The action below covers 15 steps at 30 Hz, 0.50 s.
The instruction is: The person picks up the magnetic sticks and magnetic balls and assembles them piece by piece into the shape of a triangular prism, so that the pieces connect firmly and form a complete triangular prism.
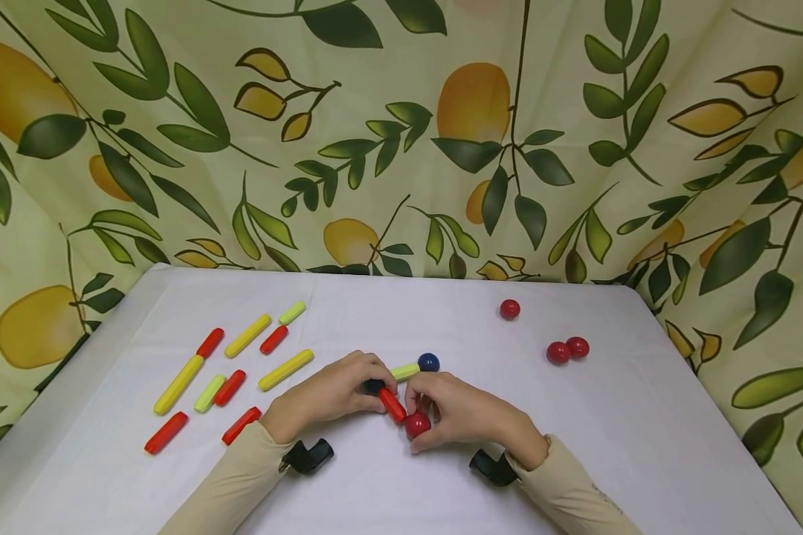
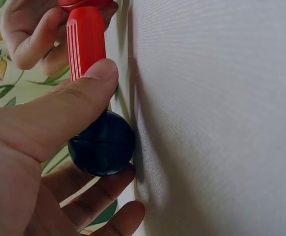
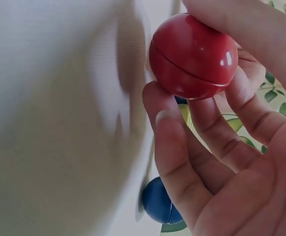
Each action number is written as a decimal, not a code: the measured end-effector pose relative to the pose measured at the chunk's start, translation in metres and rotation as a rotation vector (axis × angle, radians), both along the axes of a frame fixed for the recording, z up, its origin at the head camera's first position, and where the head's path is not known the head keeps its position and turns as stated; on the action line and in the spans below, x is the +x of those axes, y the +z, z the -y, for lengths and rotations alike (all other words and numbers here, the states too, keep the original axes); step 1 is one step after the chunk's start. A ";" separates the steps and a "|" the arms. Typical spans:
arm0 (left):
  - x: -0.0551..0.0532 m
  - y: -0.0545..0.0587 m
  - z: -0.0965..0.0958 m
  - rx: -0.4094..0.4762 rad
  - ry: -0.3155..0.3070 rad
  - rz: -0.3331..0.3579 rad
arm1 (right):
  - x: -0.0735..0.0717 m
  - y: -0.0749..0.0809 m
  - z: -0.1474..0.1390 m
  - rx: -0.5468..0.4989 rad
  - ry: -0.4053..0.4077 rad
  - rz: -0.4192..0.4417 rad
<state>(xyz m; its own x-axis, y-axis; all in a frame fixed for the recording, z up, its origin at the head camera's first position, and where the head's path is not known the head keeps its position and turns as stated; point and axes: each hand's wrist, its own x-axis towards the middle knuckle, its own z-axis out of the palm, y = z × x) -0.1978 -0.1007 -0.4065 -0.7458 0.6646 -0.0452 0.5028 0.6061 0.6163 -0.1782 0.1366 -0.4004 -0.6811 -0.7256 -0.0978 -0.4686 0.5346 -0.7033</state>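
A short red ridged stick (image 1: 392, 406) is gripped in my left hand (image 1: 337, 390), the thumb lying along it near a dark blue ball (image 2: 102, 145) at its end. My right hand (image 1: 465, 409) pinches a glossy red ball (image 3: 194, 56) between thumb and fingers. In the left wrist view that ball sits right at the red stick's other end. Just beyond the hands, a lime-green stick (image 1: 404, 371) lies end to end with another blue ball (image 1: 429, 362); the hands partly hide the stick.
Several yellow (image 1: 285, 370), red (image 1: 166, 433) and lime-green sticks (image 1: 210, 394) lie scattered at the left of the white table (image 1: 401, 490). At the back right are a lone red ball (image 1: 510, 310) and two red balls (image 1: 558, 353) side by side. A fruit-patterned curtain (image 1: 375, 163) stands behind.
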 end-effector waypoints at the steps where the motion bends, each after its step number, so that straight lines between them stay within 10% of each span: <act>1: 0.000 0.000 0.000 0.000 0.002 -0.003 | 0.000 0.000 0.001 -0.001 -0.001 -0.002; 15: -0.001 -0.001 0.002 -0.018 -0.017 -0.038 | -0.005 0.003 -0.006 -0.049 -0.058 -0.010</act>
